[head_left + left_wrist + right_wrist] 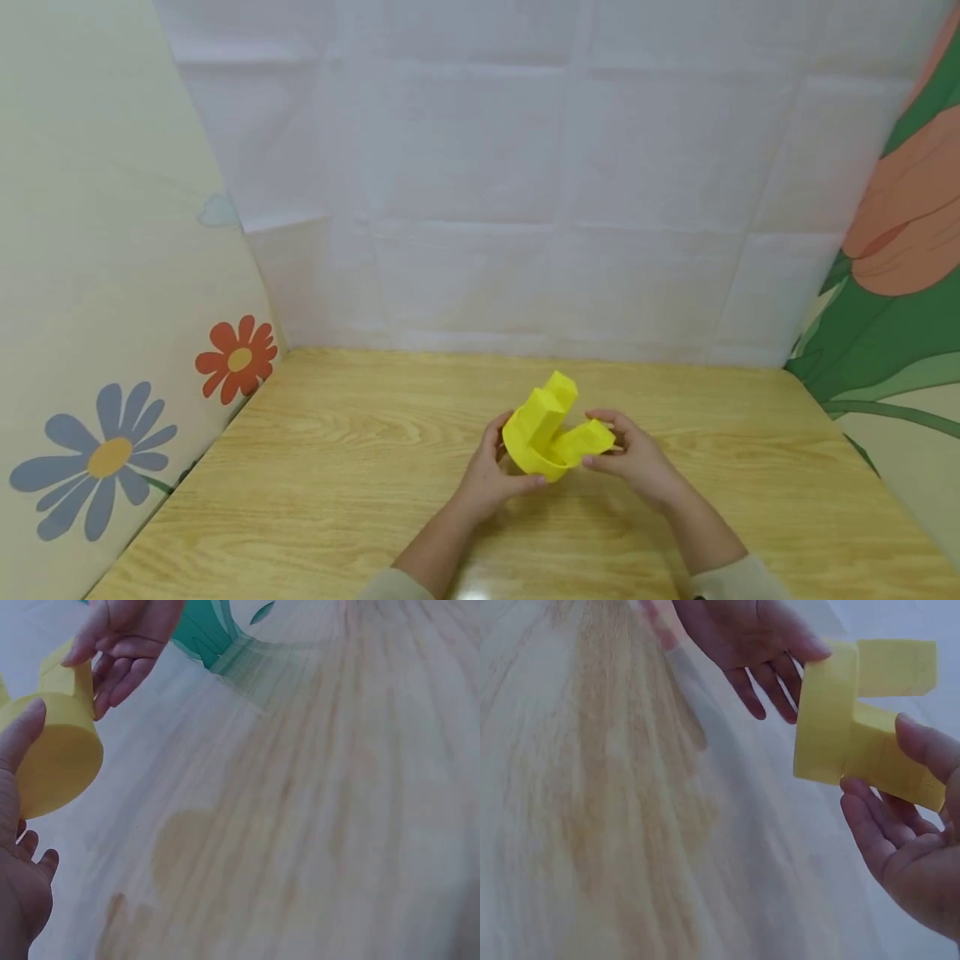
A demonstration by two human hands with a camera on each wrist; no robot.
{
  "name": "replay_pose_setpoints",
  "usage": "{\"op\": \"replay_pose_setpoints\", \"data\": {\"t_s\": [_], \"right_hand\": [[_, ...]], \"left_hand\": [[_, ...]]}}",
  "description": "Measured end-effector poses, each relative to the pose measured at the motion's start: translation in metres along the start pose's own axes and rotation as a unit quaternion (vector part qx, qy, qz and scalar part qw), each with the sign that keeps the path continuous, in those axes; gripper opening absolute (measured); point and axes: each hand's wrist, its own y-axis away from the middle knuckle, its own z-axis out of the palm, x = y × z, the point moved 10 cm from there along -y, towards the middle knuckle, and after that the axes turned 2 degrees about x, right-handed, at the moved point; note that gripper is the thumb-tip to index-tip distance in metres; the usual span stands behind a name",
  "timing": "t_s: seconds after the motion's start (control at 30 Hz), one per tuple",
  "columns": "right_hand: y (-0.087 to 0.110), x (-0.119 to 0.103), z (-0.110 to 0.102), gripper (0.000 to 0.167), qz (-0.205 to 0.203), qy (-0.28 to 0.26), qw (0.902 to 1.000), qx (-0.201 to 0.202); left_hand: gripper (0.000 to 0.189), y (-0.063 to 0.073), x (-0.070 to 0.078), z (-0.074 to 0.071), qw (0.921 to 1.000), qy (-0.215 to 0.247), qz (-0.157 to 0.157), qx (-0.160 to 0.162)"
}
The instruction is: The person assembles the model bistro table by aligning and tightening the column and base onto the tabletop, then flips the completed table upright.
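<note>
Above the middle of the table, both hands hold a yellow object tilted in the air. Its base is a short round cup-like piece [519,448], and several block-shaped pieces stick up out of it. The left hand [483,479] grips the round piece from the side, thumb along its near edge. With thumb and fingers, the right hand [639,464] pinches the block [591,439] that leans to the right. In the right wrist view, another block [900,667] juts out free of the fingers. The left wrist view shows the smooth, flat underside of the round piece [64,769].
A light wood-grain table [337,492] lies below the hands. White creased sheeting [465,167] hangs behind it. Painted flowers cover the left wall [90,275], and large leaves and petals the right wall [907,325].
</note>
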Motion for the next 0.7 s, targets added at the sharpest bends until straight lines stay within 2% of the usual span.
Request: {"op": "replay_pose_setpoints", "data": {"t_s": [0.2,0.33,0.47,0.57,0.7], "right_hand": [[-0.002,0.012,0.006,0.074,-0.012,-0.084,0.9961,-0.021],[-0.002,0.016,0.009,0.074,-0.005,-0.116,0.9930,-0.021],[-0.001,0.020,0.011,0.079,0.007,-0.119,0.9928,-0.016],[-0.003,0.019,0.012,0.079,0.008,-0.110,0.9937,-0.016],[-0.004,0.015,0.009,0.077,0.011,-0.052,0.9986,-0.002]], "left_hand": [[0.104,-0.001,0.007,-0.003,0.9992,0.026,0.025,0.016],[0.104,-0.001,0.010,-0.002,0.9989,0.034,0.032,0.003],[0.107,-0.001,0.007,0.003,0.9979,0.059,0.015,-0.021],[0.107,0.000,0.007,0.004,0.9966,0.078,0.008,-0.025],[0.105,0.000,0.012,0.002,0.9955,0.093,0.007,-0.019]]}}
